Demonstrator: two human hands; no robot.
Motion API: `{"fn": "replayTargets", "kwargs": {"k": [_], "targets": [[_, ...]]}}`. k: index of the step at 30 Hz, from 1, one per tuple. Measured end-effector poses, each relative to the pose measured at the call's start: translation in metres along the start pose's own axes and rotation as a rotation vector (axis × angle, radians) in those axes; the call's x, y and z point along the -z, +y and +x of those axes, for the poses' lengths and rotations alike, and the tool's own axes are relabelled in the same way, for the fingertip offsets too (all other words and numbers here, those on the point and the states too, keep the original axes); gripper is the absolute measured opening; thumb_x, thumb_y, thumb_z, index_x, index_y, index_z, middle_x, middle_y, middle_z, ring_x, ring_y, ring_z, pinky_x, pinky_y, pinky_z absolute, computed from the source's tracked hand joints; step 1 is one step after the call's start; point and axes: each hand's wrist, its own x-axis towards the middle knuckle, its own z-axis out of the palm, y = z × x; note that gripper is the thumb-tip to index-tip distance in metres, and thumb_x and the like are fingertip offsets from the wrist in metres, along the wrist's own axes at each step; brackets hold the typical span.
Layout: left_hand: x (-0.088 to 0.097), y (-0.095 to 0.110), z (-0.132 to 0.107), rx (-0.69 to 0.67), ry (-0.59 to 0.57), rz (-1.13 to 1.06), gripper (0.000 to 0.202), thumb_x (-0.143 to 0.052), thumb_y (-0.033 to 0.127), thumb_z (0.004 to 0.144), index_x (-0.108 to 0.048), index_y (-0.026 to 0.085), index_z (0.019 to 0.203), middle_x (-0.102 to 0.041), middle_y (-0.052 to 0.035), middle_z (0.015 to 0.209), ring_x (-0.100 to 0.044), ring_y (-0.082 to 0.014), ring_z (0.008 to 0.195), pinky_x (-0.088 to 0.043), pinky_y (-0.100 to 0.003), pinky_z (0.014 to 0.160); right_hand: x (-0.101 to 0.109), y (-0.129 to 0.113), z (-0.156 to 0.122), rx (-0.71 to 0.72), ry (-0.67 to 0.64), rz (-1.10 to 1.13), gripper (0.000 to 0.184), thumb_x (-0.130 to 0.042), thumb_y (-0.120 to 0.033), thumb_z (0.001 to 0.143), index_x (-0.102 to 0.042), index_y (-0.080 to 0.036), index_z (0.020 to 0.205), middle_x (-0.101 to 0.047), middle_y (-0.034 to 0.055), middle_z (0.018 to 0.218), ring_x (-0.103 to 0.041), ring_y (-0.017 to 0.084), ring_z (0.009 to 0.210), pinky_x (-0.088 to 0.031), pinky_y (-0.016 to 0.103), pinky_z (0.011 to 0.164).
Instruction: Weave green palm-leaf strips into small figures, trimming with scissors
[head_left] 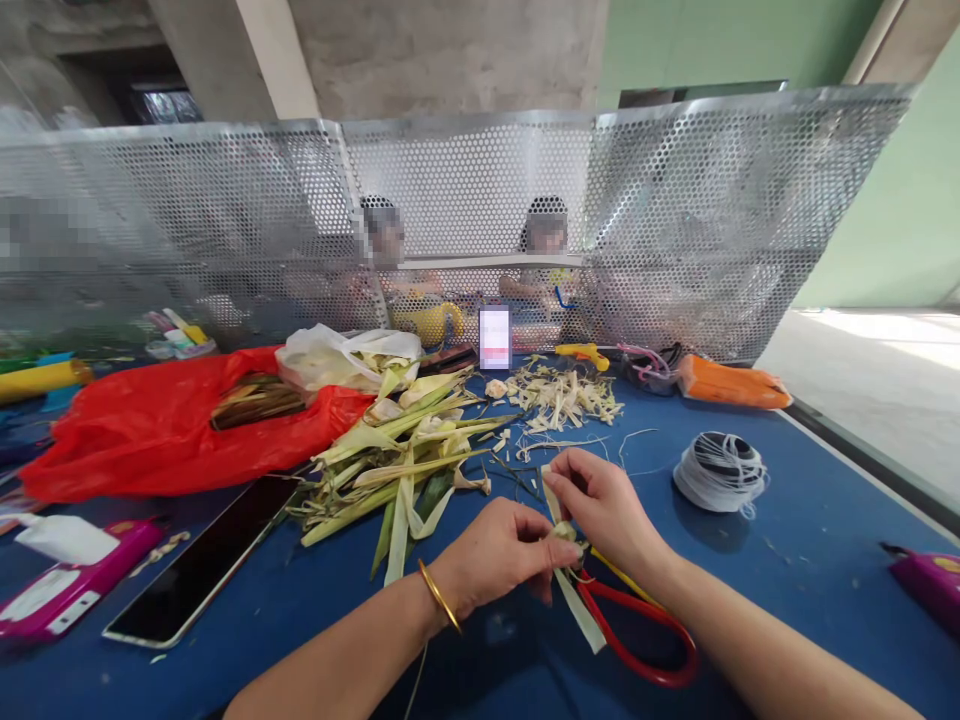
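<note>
Your left hand (510, 556) pinches a pale husk strip (581, 613) at its bunched middle, above the tabletop (817, 590) near the red scissors (670, 678); your right hand (606, 502) grips its upper end. You are (I judge) wrapping it; the next move calls for keeping the fold tight.

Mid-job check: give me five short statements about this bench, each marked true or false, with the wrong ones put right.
1. The left hand and right hand both pinch a husk piece. True.
2. White string lies left of the left hand. False: the white string lies right of the right hand.
3. A gold bangle circles the left wrist. True.
4. The flat phone's screen is lit. False: the flat phone is dark; the upright phone is lit.
5. The red plastic bag lies left of both hands. True.
</note>
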Motion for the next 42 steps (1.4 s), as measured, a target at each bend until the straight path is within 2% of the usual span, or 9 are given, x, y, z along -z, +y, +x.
{"fn": "replayTargets", "kwargs": {"k": [7, 11, 13, 19, 23, 27, 31, 34, 42], "targets": [[-0.002, 0.003, 0.000, 0.040, 0.081, -0.047, 0.028, -0.066, 0.040, 0.069, -0.064, 0.013, 0.060, -0.054, 0.0018, 0.049, -0.054, -0.0117, 0.046, -0.041, -0.023, 0.049, 0.003, -0.002, 0.002, 0.024, 0.030, 0.024, 0.024, -0.048, -0.032, 0.088, -0.052, -0.020, 0.068, -0.054, -0.0032, 0.061, -0.050, 0.013, 0.060, -0.038, 0.023, 0.059], [0.007, 0.011, 0.001, 0.039, 0.253, -0.122, 0.033, -0.070, 0.044, 0.066, -0.061, 0.014, 0.056, -0.054, 0.0027, 0.049, -0.054, -0.0116, 0.048, -0.044, -0.023, 0.052, 0.021, -0.003, 0.009, 0.031, -0.248, -0.016, 0.025, -0.050, -0.037, 0.088, -0.060, -0.019, 0.073, -0.059, -0.0025, 0.064, -0.054, 0.013, 0.063, -0.039, 0.023, 0.059], [0.011, 0.012, 0.001, 0.029, 0.273, -0.148, 0.035, -0.072, 0.046, 0.063, -0.060, 0.015, 0.056, -0.054, 0.0030, 0.050, -0.054, -0.0114, 0.048, -0.045, -0.024, 0.052, 0.026, -0.003, 0.011, 0.041, -0.354, -0.047, 0.024, -0.051, -0.035, 0.087, -0.061, -0.019, 0.072, -0.057, -0.0036, 0.059, -0.053, 0.012, 0.057, -0.038, 0.022, 0.055], [0.011, 0.013, 0.001, 0.049, 0.229, -0.155, 0.035, -0.074, 0.046, 0.061, -0.063, 0.013, 0.057, -0.053, 0.0028, 0.048, -0.053, -0.0106, 0.045, -0.042, -0.024, 0.051, 0.021, -0.001, 0.009, 0.136, -0.156, -0.289, 0.024, -0.050, -0.029, 0.088, -0.063, -0.020, 0.070, -0.060, -0.0011, 0.063, -0.053, 0.014, 0.059, -0.037, 0.024, 0.056], [0.011, 0.008, 0.005, 0.067, 0.287, -0.295, 0.039, -0.075, 0.049, 0.058, -0.065, 0.012, 0.064, -0.056, 0.0017, 0.052, -0.053, -0.0111, 0.047, -0.042, -0.025, 0.052, 0.025, -0.014, 0.000, 0.482, 0.070, -0.417, 0.018, -0.048, -0.025, 0.091, -0.066, -0.020, 0.095, -0.064, 0.0066, 0.094, -0.057, 0.019, 0.085, -0.040, 0.032, 0.075], [0.013, 0.001, 0.010, 0.033, 0.360, -0.431, 0.040, -0.079, 0.047, 0.054, -0.063, 0.012, 0.059, -0.056, 0.0013, 0.053, -0.048, -0.0088, 0.050, -0.038, -0.023, 0.053, 0.018, -0.029, -0.014, 0.886, -0.144, -0.614, 0.020, -0.044, -0.017, 0.093, -0.064, -0.019, 0.099, -0.062, 0.0044, 0.084, -0.054, 0.018, 0.077, -0.038, 0.035, 0.078], [0.010, -0.002, 0.011, 0.059, 0.372, -0.519, 0.037, -0.083, 0.042, 0.051, -0.065, 0.011, 0.061, -0.058, 0.0005, 0.058, -0.048, -0.0091, 0.055, -0.035, -0.022, 0.053, -0.001, -0.025, -0.023, 1.084, -0.245, -0.878, 0.021, -0.041, -0.014, 0.094, -0.062, -0.014, 0.095, -0.062, 0.0066, 0.084, -0.054, 0.021, 0.082, -0.038, 0.037, 0.082], [0.009, -0.002, 0.011, 0.067, 0.377, -0.522, 0.036, -0.083, 0.040, 0.051, -0.067, 0.011, 0.062, -0.059, 0.0000, 0.060, -0.049, -0.0092, 0.056, -0.033, -0.022, 0.054, -0.009, -0.018, -0.023, 1.078, -0.218, -0.927, 0.022, -0.041, -0.013, 0.093, -0.061, -0.015, 0.084, -0.060, 0.0063, 0.081, -0.053, 0.022, 0.080, -0.037, 0.037, 0.081], [0.013, 0.000, 0.010, 0.051, 0.376, -0.504, 0.038, -0.084, 0.040, 0.051, -0.069, 0.010, 0.069, -0.062, -0.0012, 0.064, -0.052, -0.0101, 0.060, -0.038, -0.022, 0.059, -0.009, -0.014, -0.022, 0.950, -0.132, -0.845, 0.030, -0.031, -0.010, 0.095, -0.058, -0.015, 0.083, -0.059, 0.0063, 0.078, -0.051, 0.020, 0.071, -0.035, 0.035, 0.071]]}}
